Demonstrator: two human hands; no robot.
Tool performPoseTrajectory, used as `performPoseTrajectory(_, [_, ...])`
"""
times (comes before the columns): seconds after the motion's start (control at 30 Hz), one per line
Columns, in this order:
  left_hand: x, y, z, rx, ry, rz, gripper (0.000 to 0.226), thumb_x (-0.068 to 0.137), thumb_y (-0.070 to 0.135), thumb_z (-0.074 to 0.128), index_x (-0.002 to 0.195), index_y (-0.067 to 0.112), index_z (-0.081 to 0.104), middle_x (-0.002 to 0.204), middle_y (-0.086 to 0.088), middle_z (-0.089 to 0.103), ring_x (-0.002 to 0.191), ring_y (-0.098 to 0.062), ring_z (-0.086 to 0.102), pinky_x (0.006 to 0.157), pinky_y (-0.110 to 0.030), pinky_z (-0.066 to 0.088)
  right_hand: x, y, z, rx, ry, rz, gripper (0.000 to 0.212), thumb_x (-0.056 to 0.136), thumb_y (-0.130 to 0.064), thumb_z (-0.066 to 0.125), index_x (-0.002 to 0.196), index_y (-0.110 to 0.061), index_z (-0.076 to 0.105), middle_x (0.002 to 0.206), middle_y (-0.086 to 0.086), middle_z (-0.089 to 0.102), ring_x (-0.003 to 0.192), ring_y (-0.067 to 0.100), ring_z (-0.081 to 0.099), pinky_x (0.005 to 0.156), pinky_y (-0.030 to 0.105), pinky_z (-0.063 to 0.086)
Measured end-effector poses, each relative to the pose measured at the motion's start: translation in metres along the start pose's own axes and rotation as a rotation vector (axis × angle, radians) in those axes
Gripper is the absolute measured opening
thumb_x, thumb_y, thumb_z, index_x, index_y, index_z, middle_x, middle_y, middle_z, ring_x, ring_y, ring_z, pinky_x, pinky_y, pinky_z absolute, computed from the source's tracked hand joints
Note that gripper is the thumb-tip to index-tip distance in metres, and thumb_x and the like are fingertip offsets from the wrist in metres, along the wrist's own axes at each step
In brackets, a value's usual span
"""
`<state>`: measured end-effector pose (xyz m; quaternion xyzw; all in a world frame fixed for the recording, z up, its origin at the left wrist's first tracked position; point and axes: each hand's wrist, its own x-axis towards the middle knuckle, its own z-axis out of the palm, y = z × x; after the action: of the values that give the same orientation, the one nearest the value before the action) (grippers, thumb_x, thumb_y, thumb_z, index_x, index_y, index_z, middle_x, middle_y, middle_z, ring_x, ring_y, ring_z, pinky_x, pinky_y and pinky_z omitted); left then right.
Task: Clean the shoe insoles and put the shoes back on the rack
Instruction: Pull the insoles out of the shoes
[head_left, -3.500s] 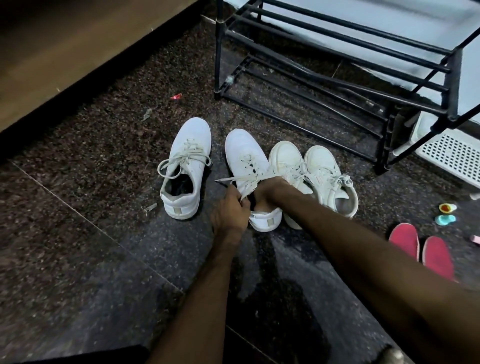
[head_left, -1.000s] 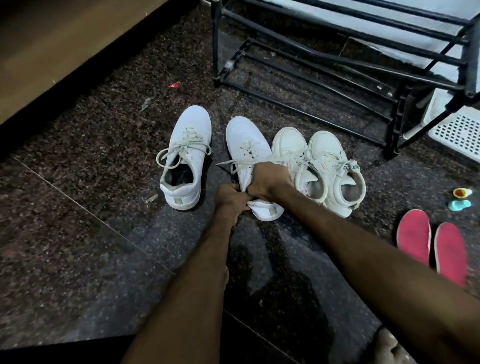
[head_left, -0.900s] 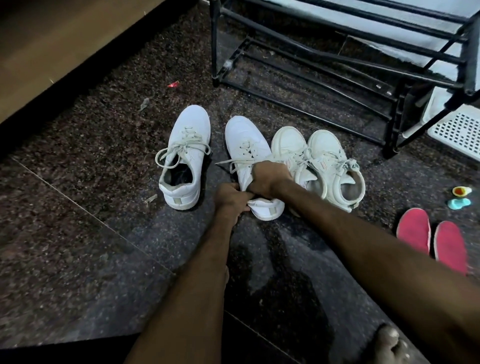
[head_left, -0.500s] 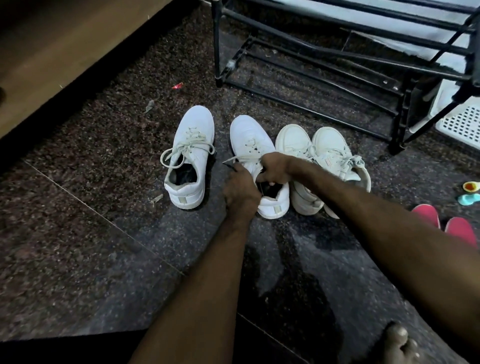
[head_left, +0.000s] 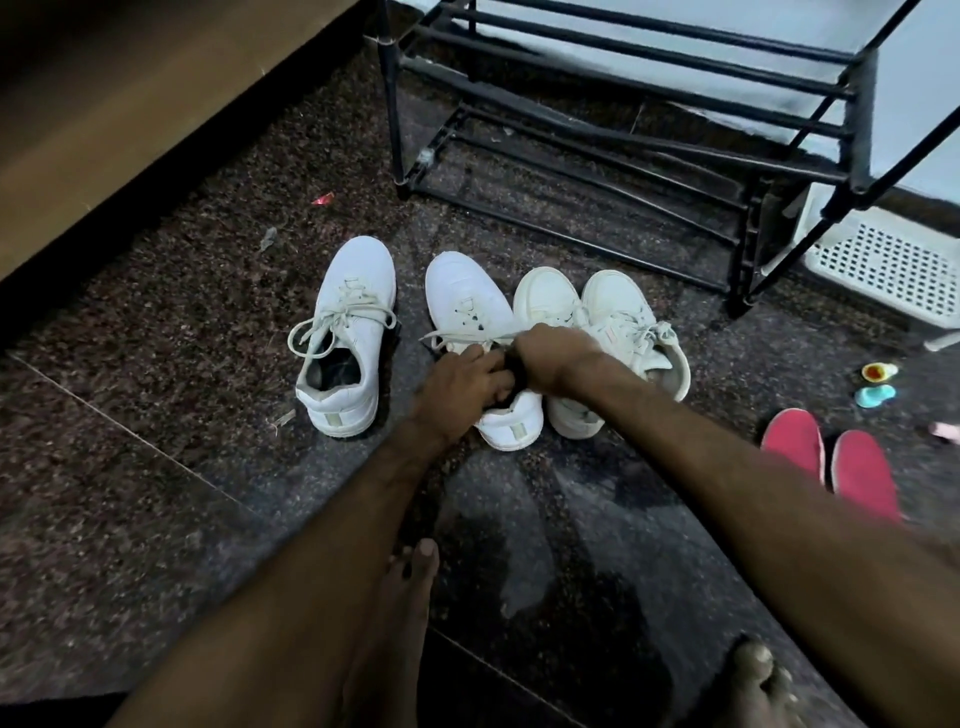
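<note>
Here both hands meet at the opening of the second white sneaker (head_left: 470, 312) from the left, which stands on the dark speckled floor (head_left: 156, 322). The left hand (head_left: 460, 387) lies over the heel end with its fingers curled down into the opening, and something dark shows between the fingers; whether this grip is closed on an insole cannot be told. The right hand (head_left: 550, 356) is bent at the wrist over the tongue area, its grip closed around the shoe's upper near the laces, though what exactly it pinches is hidden.

Just left of this shoe, apart from it, stands its mate, a white sneaker (head_left: 345, 338) with loose laces and a dark inside. Touching the held shoe on the right is a pair of cream sneakers (head_left: 597, 312), side by side, partly covered by the right forearm.

Farther right on the floor lie two pink insoles (head_left: 831, 462), flat and next to each other. Beyond them sit small coloured bits (head_left: 878, 384), too small to tell. The black shoe rack (head_left: 623, 119) stands behind the shoes, with a white perforated basket (head_left: 893, 265) beside it. Bare toes (head_left: 415, 571) show near the bottom edge.
</note>
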<state>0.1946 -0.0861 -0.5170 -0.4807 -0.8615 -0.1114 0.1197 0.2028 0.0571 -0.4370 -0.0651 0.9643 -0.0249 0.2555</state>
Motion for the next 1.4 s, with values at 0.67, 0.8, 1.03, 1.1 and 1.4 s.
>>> performPoseTrajectory(0.67, [-0.022, 0.016, -0.007, -0.593, 0.185, -0.615, 0.036, 0.072, 0.015, 0.08, 0.106, 0.013, 0.068, 0.104, -0.001, 0.068, 0.097, -0.015, 0.059, 0.086, -0.027, 0.046, -0.049, -0.015, 0.026, -0.033, 0.285, 0.049, 0.03, 0.095, -0.018, 0.045, 0.121, -0.018, 0.059, 0.112, 0.009, 0.065, 0.101, 0.032, 0.064, 0.069, 0.034, 0.041])
performPoseTrajectory(0.8, [-0.041, 0.026, -0.006, -0.671, -0.047, -0.589, 0.085, 0.074, 0.062, 0.066, 0.144, 0.021, 0.04, 0.149, 0.007, 0.039, 0.136, -0.006, 0.033, 0.111, -0.022, 0.025, -0.063, -0.012, 0.048, -0.142, 0.35, -0.024, 0.032, 0.092, -0.016, 0.048, 0.124, -0.018, 0.053, 0.115, 0.001, 0.064, 0.095, 0.025, 0.068, 0.059, 0.031, 0.038])
performPoseTrajectory(1.03, [-0.032, 0.016, -0.017, -0.603, -0.136, -0.614, 0.097, 0.06, 0.058, 0.066, 0.141, 0.01, 0.044, 0.146, -0.008, 0.045, 0.135, -0.023, 0.04, 0.113, -0.033, 0.029, -0.115, -0.011, 0.074, -0.168, 0.636, -0.086, 0.038, 0.074, -0.021, 0.046, 0.098, -0.016, 0.074, 0.096, -0.001, 0.074, 0.054, 0.018, 0.066, 0.037, 0.021, 0.044])
performPoseTrajectory(1.1, [-0.027, 0.02, -0.021, -0.588, -0.162, -0.639, 0.099, 0.055, 0.059, 0.06, 0.139, 0.01, 0.047, 0.143, -0.01, 0.048, 0.133, -0.024, 0.043, 0.111, -0.039, 0.034, -0.126, -0.012, 0.075, -0.135, 0.646, -0.071, 0.032, 0.068, -0.021, 0.07, 0.099, -0.014, 0.073, 0.098, 0.001, 0.074, 0.054, 0.018, 0.067, 0.036, 0.021, 0.045])
performPoseTrajectory(1.4, [-0.012, 0.018, -0.042, -0.531, -0.309, -0.653, 0.098, 0.053, 0.059, 0.084, 0.134, 0.015, 0.05, 0.131, -0.007, 0.059, 0.12, -0.023, 0.055, 0.101, -0.034, 0.041, -0.206, -0.015, 0.055, 0.138, 0.897, 0.097, 0.032, 0.07, -0.022, 0.058, 0.1, -0.02, 0.07, 0.088, -0.004, 0.071, 0.064, 0.019, 0.068, 0.041, 0.024, 0.044])
